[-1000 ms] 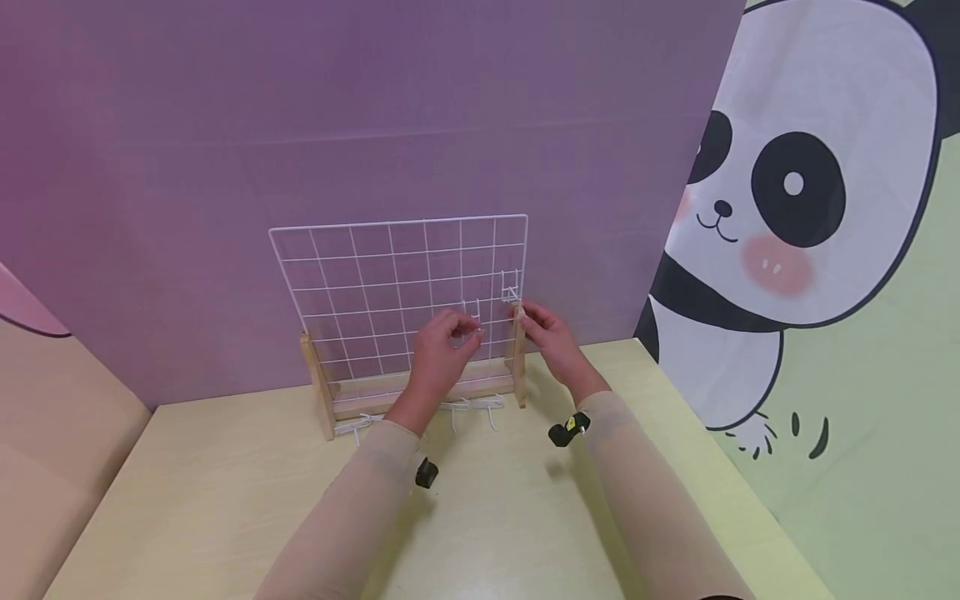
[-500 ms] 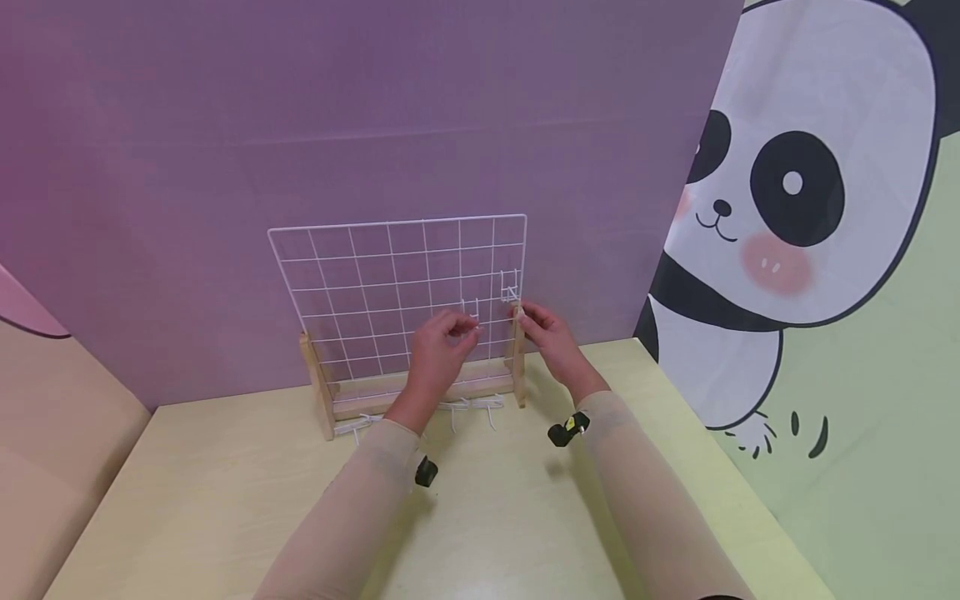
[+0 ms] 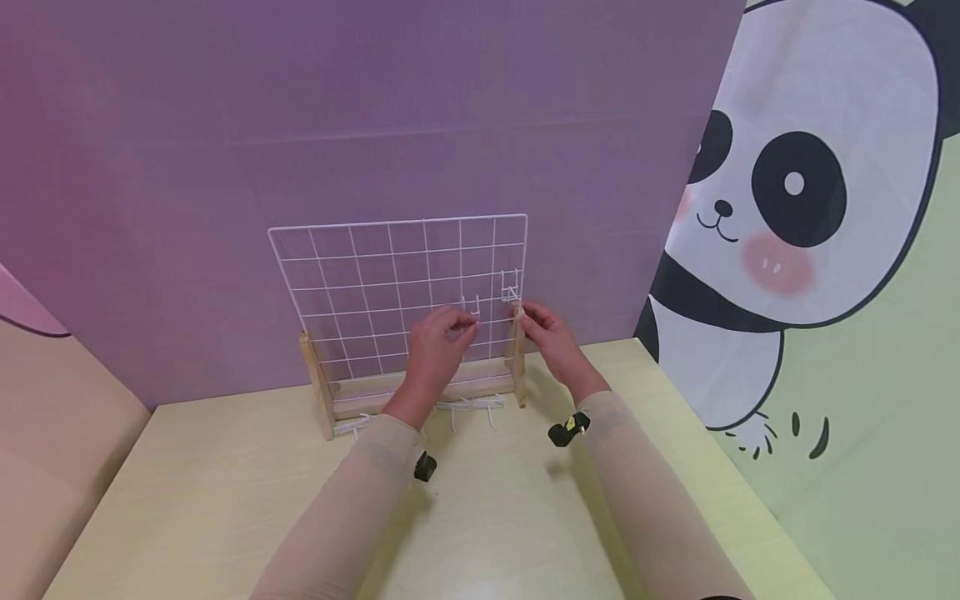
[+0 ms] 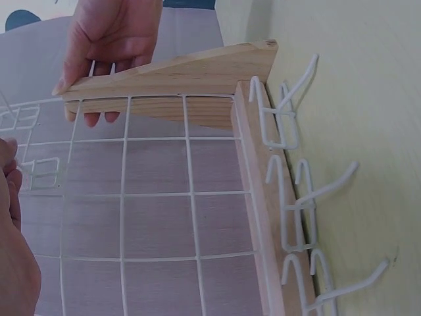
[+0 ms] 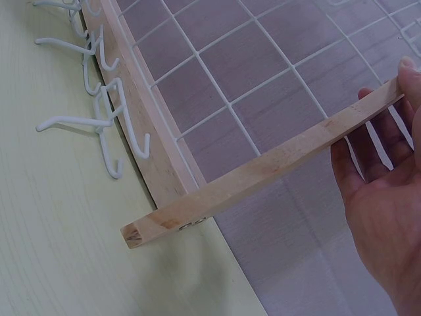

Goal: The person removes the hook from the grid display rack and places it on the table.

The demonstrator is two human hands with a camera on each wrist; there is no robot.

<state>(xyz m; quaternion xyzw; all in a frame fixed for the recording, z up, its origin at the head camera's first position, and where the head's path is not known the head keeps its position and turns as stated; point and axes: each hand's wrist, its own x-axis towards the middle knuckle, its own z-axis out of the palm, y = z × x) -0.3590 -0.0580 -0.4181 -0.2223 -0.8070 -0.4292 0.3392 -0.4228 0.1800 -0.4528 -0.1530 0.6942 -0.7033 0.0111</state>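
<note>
A white wire grid panel [image 3: 397, 222] stands upright in a wooden base on the table. My left hand [image 3: 435, 348] pinches a white wire hook [image 4: 46, 174] against the panel's right part; the fingers hide some of it, and whether it sits on a wire I cannot tell. Another white hook [image 3: 510, 292] hangs higher, near the panel's right edge. With thumb and fingers, my right hand [image 5: 388, 191] grips the upper end of the right wooden upright [image 5: 263, 168].
Several loose white hooks [image 4: 306, 204] lie in a row along the front of the wooden base [image 3: 480, 385]. The left wooden upright [image 3: 318, 387] holds the panel's other side. A purple backdrop [image 3: 390, 125] rises behind, and a panda-printed wall [image 3: 817, 333] stands to the right.
My left hand has shifted slightly upward at the panel, with the hook between its fingers. The right hand stays on the wooden upright.
</note>
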